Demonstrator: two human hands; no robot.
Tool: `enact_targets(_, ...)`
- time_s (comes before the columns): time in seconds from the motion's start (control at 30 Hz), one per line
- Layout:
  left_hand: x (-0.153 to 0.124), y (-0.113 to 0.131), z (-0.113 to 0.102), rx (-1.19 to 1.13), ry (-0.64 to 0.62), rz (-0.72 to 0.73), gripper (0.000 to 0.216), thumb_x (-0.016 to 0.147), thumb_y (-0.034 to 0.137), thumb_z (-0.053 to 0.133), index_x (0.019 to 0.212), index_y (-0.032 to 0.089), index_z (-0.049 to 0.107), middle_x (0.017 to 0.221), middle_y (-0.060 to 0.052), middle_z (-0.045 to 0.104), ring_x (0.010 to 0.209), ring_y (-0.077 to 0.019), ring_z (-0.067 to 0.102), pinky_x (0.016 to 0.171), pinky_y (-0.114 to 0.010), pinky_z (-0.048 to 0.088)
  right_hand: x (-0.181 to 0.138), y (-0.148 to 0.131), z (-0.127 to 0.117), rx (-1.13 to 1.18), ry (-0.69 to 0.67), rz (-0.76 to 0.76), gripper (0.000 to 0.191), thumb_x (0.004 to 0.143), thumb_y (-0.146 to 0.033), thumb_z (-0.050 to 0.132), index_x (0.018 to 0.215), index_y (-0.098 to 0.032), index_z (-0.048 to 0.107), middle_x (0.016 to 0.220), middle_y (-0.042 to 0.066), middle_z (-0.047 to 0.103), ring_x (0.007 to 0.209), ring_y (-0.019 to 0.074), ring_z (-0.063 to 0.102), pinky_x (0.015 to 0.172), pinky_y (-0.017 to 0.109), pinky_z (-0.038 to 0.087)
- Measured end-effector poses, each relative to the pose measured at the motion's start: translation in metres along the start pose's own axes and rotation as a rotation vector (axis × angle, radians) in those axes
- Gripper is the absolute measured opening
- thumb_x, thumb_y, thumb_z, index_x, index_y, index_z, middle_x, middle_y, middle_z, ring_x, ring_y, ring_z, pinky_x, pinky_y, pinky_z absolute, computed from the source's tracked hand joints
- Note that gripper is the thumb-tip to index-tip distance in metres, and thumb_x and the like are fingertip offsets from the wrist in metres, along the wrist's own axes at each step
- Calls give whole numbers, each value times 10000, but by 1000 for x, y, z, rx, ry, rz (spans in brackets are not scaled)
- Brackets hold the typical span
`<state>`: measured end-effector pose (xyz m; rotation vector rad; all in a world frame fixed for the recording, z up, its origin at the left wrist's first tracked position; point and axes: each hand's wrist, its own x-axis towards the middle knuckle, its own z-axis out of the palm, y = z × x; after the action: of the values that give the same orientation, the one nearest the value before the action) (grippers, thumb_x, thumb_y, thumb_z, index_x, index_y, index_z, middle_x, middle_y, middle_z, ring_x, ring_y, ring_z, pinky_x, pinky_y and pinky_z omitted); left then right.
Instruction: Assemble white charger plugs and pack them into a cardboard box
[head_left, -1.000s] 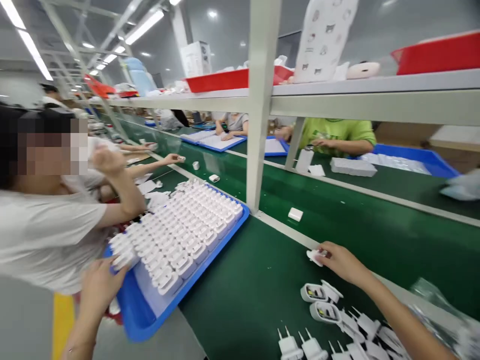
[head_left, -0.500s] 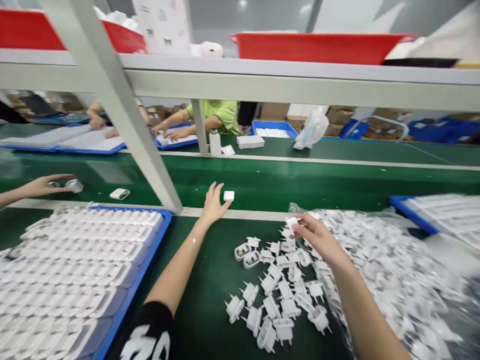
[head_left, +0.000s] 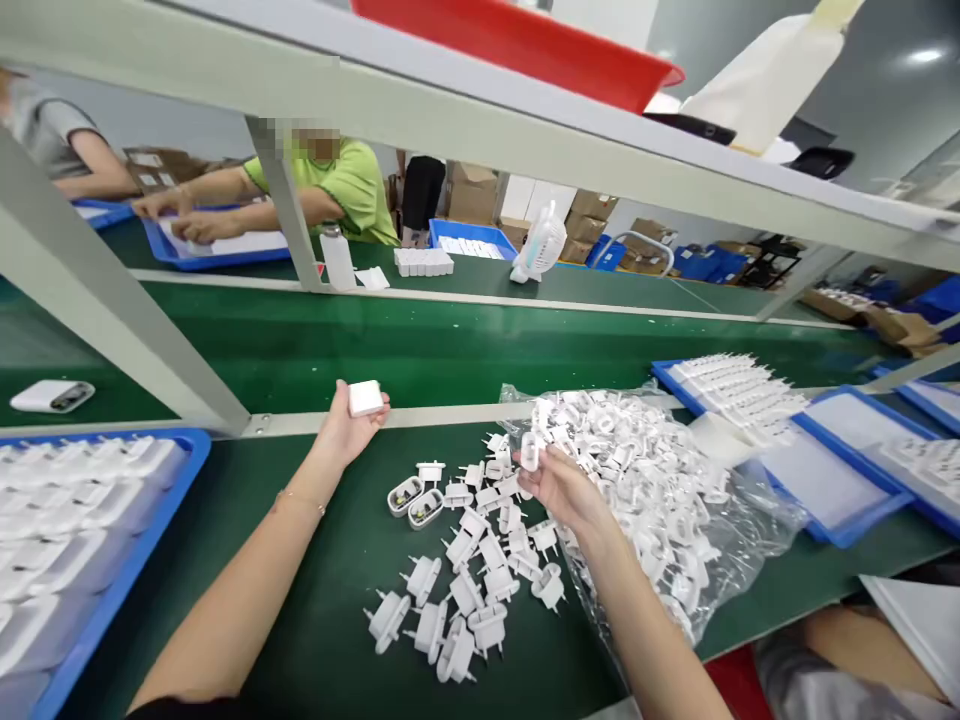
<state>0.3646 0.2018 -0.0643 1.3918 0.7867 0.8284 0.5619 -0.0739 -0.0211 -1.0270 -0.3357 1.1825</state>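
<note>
Left hand [head_left: 345, 430]: we cradle a white charger housing [head_left: 365, 397] between thumb and fingers, seemingly for steadiness, above the desk [head_left: 322, 610].
Right hand [head_left: 561, 488]: we pinch a white plug piece [head_left: 530, 454].
Pronged plug pieces [head_left: 493, 553]: loose between our arms, probably for easy reach.

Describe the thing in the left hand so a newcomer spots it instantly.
Find the green bench, then the pale rail along its far edge. Against that rail in view, the left hand holds a white block. It's boxy, showing no prongs, unlike the pronged plugs nearby.
</note>
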Motion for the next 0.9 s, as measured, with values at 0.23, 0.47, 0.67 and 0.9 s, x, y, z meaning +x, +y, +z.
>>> enact_targets(0.23, -66, -13, -20, 356, -49, 136, 315, 724, 416, 629, 956, 206, 589, 978, -48, 618, 964, -236, 518, 927, -401, 377, 58, 23, 61, -497, 40, -160, 267, 670, -343, 685, 804, -218, 490, 501, -109, 442, 392, 53, 363, 419, 186, 345)
enact_targets(0.47, -76, -16, -30, 620, -200, 215, 278, 733, 278, 605, 996, 200, 566, 1041, -57, 616, 976, -235, 524, 889, -377, 399, 84, 42, 108, -841, -262, -151, 279, 723, -347, 616, 945, -204, 528, 653, -45, 576, 475, 107, 546, 511, 250, 444)
enact_targets(0.67, -69, -17, -38, 587, -263, 180, 207, 731, 320, 625, 877, 182, 572, 859, -27, 606, 827, -209, 544, 730, -314, 409, 95, 50, 138, -1451, -356, -466, 149, 788, -303, 584, 883, -189, 591, 737, 13, 594, 643, 152, 567, 621, 276, 427)
enact_targets(0.9, -67, -18, -39, 600, -279, 183, 181, 729, 306, 638, 834, 172, 575, 811, -23, 598, 771, -201, 530, 676, -297, 384, 102, 59, 155, -1607, -575, -518, 121, 821, -197, 568, 923, -192, 633, 939, 39, 675, 830, 172, 588, 729, 271, 414)
